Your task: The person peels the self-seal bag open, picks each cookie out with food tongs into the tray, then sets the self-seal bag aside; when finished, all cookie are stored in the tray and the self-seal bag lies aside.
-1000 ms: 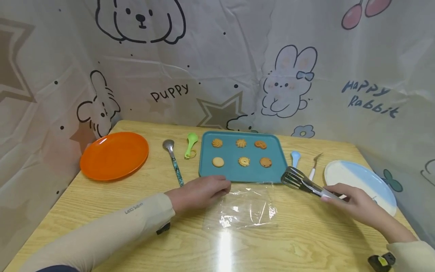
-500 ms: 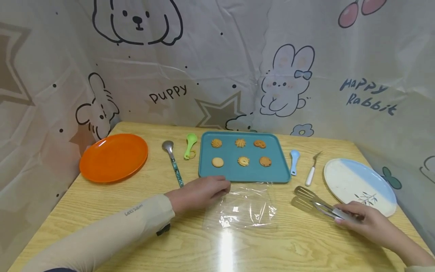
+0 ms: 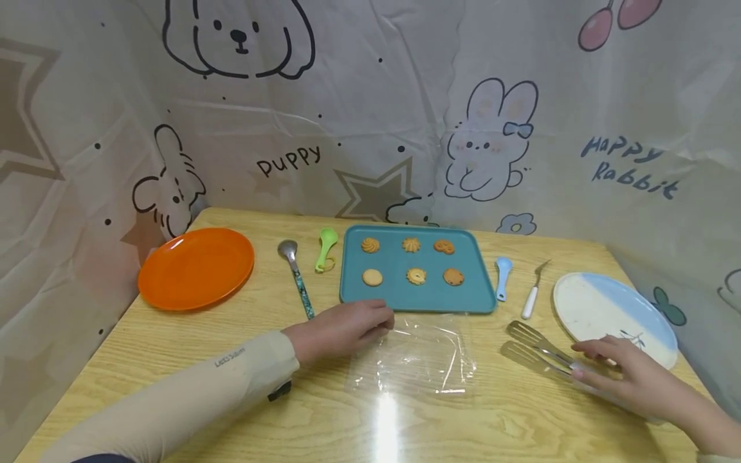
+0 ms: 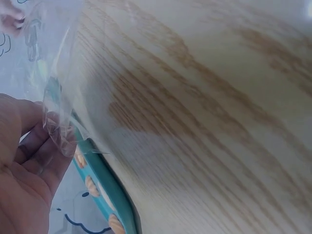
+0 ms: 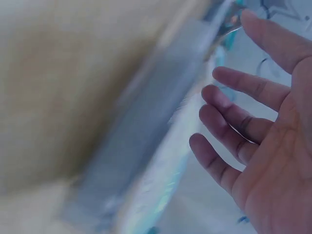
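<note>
My left hand (image 3: pixel 344 329) pinches the corner of a clear plastic bag (image 3: pixel 425 360) that lies in front of the teal tray (image 3: pixel 393 296). The left wrist view shows the bag's film (image 4: pixel 61 126) between thumb and fingers. Metal tongs (image 3: pixel 541 344) lie on the table to the right of the bag. Over their handle end is my right hand (image 3: pixel 633 379), fingers spread. Seen from the right wrist, the palm (image 5: pixel 287 156) faces the grey tongs handle (image 5: pixel 141 122) with a gap between; the handle is blurred there.
Several cookies (image 3: pixel 372 277) sit on the tray. An orange plate (image 3: pixel 197 270), a metal spoon (image 3: pixel 298 276) and a green measuring spoon (image 3: pixel 326 247) are left. A blue spoon (image 3: pixel 503 276), a white-handled fork-like tool (image 3: pixel 531 299) and a blue-white plate (image 3: pixel 602 308) are right.
My right hand has brought the tongs down from beside the tray, toward me and right, and let go of them. My left hand has stayed at the bag.
</note>
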The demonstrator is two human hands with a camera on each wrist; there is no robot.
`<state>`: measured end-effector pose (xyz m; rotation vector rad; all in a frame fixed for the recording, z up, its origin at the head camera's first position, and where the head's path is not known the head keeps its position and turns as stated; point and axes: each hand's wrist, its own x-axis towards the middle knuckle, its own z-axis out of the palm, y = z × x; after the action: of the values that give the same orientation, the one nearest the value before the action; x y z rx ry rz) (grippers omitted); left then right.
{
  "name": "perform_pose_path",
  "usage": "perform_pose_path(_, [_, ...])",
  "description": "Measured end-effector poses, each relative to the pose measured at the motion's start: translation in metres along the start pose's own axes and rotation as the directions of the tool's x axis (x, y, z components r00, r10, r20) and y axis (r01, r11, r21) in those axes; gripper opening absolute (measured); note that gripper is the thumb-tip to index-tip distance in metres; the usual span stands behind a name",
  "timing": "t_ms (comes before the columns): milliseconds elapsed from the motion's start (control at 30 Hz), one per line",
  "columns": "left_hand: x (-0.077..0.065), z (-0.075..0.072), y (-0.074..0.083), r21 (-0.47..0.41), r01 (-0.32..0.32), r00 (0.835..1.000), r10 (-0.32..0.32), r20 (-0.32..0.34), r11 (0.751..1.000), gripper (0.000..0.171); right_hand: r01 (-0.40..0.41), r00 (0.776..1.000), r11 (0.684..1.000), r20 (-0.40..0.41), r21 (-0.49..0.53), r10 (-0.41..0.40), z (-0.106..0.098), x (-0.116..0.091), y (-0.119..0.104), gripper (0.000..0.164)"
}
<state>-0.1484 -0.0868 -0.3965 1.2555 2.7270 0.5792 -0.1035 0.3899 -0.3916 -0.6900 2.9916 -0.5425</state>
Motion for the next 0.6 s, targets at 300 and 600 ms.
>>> perform_pose_path(300, [-0.007,-0.011,-0.002,0.077,0.007,1.0,-0.005,-0.023,0.997,0.033,0.083,0.996,0.992,-0.037,-0.094,-0.087,-0.016,0.054,-0.065,0.062])
perform_pose_path(600, [-0.012,-0.057,-0.004,0.386,-0.153,0.985,0.172,-0.017,0.91,0.056,0.325,0.939,0.863,0.025,-0.386,-0.342,0.007,0.111,-0.107,0.08])
